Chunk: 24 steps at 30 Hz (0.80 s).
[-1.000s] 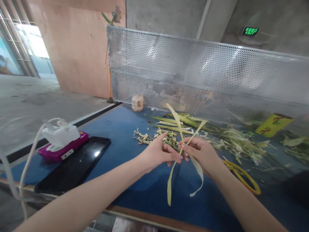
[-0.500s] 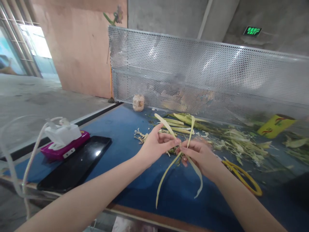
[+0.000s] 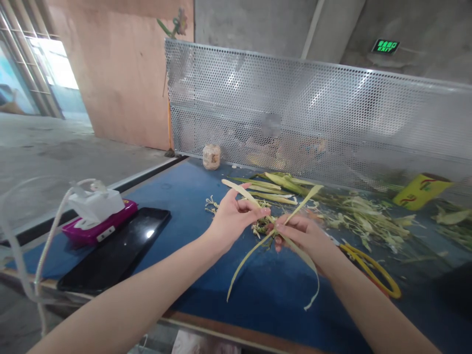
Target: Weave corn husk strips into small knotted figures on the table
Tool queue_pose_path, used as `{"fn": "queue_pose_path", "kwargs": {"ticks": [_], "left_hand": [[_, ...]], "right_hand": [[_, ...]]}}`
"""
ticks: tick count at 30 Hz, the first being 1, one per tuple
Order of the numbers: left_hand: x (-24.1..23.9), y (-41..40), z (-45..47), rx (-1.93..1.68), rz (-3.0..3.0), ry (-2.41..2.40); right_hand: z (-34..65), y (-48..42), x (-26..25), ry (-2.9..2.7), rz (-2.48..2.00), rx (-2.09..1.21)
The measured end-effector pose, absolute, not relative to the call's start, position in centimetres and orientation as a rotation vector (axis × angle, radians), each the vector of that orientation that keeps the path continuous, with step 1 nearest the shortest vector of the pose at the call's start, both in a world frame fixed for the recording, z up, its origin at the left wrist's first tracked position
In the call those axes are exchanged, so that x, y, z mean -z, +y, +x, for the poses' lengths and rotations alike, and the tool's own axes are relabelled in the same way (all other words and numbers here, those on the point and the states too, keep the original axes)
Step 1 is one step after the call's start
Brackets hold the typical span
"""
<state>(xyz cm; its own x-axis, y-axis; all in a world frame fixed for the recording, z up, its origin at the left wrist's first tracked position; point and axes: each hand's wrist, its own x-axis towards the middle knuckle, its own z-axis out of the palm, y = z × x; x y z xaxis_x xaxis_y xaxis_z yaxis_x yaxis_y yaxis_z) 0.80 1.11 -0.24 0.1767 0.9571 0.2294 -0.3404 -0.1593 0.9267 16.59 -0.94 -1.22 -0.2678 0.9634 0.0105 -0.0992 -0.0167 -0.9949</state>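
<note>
Several pale yellow-green husk strips (image 3: 304,202) cross between my hands, fanning out in an X above the blue tabletop. My left hand (image 3: 236,216) pinches one between thumb and fingers, and its broad end sticks out to the upper left. With thumb and fingertips closed near the crossing, my right hand (image 3: 300,233) grips the strips. Two long ends curl downward toward me. Just behind the crossing lies a small clump of stringy plant bits (image 3: 260,227), partly hidden by my fingers. Scissors with yellow handles (image 3: 376,270) lie beside my right forearm.
Long green husks (image 3: 287,184) and a heap of shredded husk (image 3: 372,216) lie at the back. A yellow roll (image 3: 422,191) and a wrapped jar (image 3: 211,157) stand by the perforated metal screen (image 3: 258,88). A phone (image 3: 114,250) and a purple power strip (image 3: 99,223) with cables lie left.
The strips have spread wider: the left upper end swung left and lower, the right upper end tipped right. The hanging ends moved apart. My left hand shifted slightly left.
</note>
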Motion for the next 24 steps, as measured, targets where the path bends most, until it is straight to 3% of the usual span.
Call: {"fn": "queue_pose_path", "kwargs": {"ticks": [14,24], "left_hand": [[2.0,1.1,1.2,-1.052,1.424,0.743],[2.1,0.9,1.8,-1.135,1.371,0.710]], "right_hand": [[16.7,-0.3,1.3,-1.505,-1.128,-1.204],[16.4,0.2,1.3,-1.369,-1.121,-1.078]]}}
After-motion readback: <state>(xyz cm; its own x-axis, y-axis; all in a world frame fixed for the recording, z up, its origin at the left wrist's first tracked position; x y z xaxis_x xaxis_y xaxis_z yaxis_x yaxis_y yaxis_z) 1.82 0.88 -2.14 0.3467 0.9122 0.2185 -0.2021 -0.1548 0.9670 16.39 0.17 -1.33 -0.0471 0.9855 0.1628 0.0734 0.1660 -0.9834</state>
